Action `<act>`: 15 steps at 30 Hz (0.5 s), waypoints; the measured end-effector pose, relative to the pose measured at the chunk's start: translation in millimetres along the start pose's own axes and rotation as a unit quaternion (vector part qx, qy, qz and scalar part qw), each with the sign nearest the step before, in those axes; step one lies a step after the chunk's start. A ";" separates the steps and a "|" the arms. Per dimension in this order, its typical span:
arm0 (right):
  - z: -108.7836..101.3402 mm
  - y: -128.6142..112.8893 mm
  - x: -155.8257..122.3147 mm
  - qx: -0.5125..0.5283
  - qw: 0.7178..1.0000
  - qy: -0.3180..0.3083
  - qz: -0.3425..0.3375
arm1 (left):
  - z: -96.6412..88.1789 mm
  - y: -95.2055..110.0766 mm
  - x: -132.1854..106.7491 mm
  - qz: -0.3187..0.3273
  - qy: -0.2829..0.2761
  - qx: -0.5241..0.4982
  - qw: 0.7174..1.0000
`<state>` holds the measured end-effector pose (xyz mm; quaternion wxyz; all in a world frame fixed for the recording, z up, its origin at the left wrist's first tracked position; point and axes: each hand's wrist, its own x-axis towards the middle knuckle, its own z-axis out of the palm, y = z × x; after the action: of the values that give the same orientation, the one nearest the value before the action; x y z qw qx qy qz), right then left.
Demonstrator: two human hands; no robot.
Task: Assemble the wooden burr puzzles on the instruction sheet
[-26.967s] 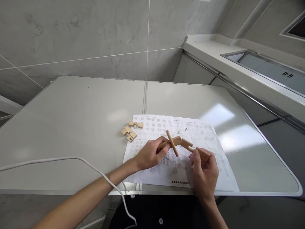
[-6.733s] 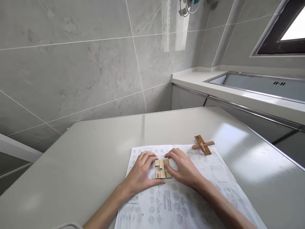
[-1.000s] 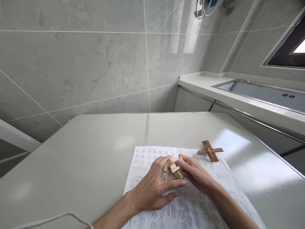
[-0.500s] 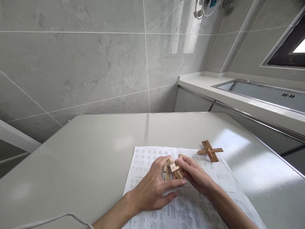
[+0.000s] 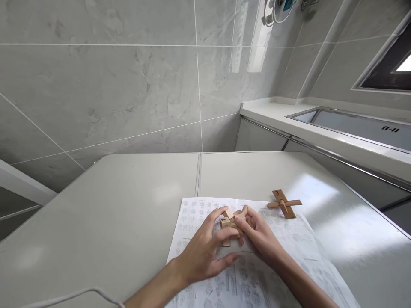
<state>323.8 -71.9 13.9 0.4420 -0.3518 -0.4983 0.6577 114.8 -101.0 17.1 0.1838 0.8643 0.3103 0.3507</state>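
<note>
Table (image 5: pixel 128 205): a big grey table top. A printed paper sheet lies on its near part, and everything else is told from that sheet.
Paper sheet (image 5: pixel 272 256): flat on the table, with many small pictures on it. Both hands rest on it. It could slide if a hand pushes sideways, and then the blocks would shift too.
Left hand (image 5: pixel 202 252): over the middle of the sheet. Its fingers (image 5: pixel 215 216) are spread and curl round the left side of the small wooden blocks, touching them. It holds them loosely, not in a tight fist.
Right hand (image 5: pixel 260 235): just right of the left hand, over the sheet. Its fingertips (image 5: pixel 244 210) pinch the blocks from the right side.
Small wooden blocks (image 5: pixel 229 223): a little bunch of notched wood pieces between the two hands, near the far edge of the sheet. How the pieces fit is hidden by the fingers. They look only half joined, so they could fall apart if one hand lets go, or jam if pushed in crooked.
Wooden cross (image 5: pixel 284 204): a finished cross shape at the far right corner of the sheet, apart from the hands. A swinging right arm could knock it.
Cable (image 5: pixel 64 296): a white cord left of the sheet, at the near table edge. It could snag the left arm.
</note>
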 end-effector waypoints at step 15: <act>10.3 2.5 -3.0 0.002 1.000 -0.013 0.015 | -1.4 6.5 3.0 -0.078 0.099 0.032 0.991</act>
<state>315.0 -78.5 14.2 0.4263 -0.3493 -0.4976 0.6698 118.1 -103.7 23.0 0.1515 0.8035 0.4048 0.4094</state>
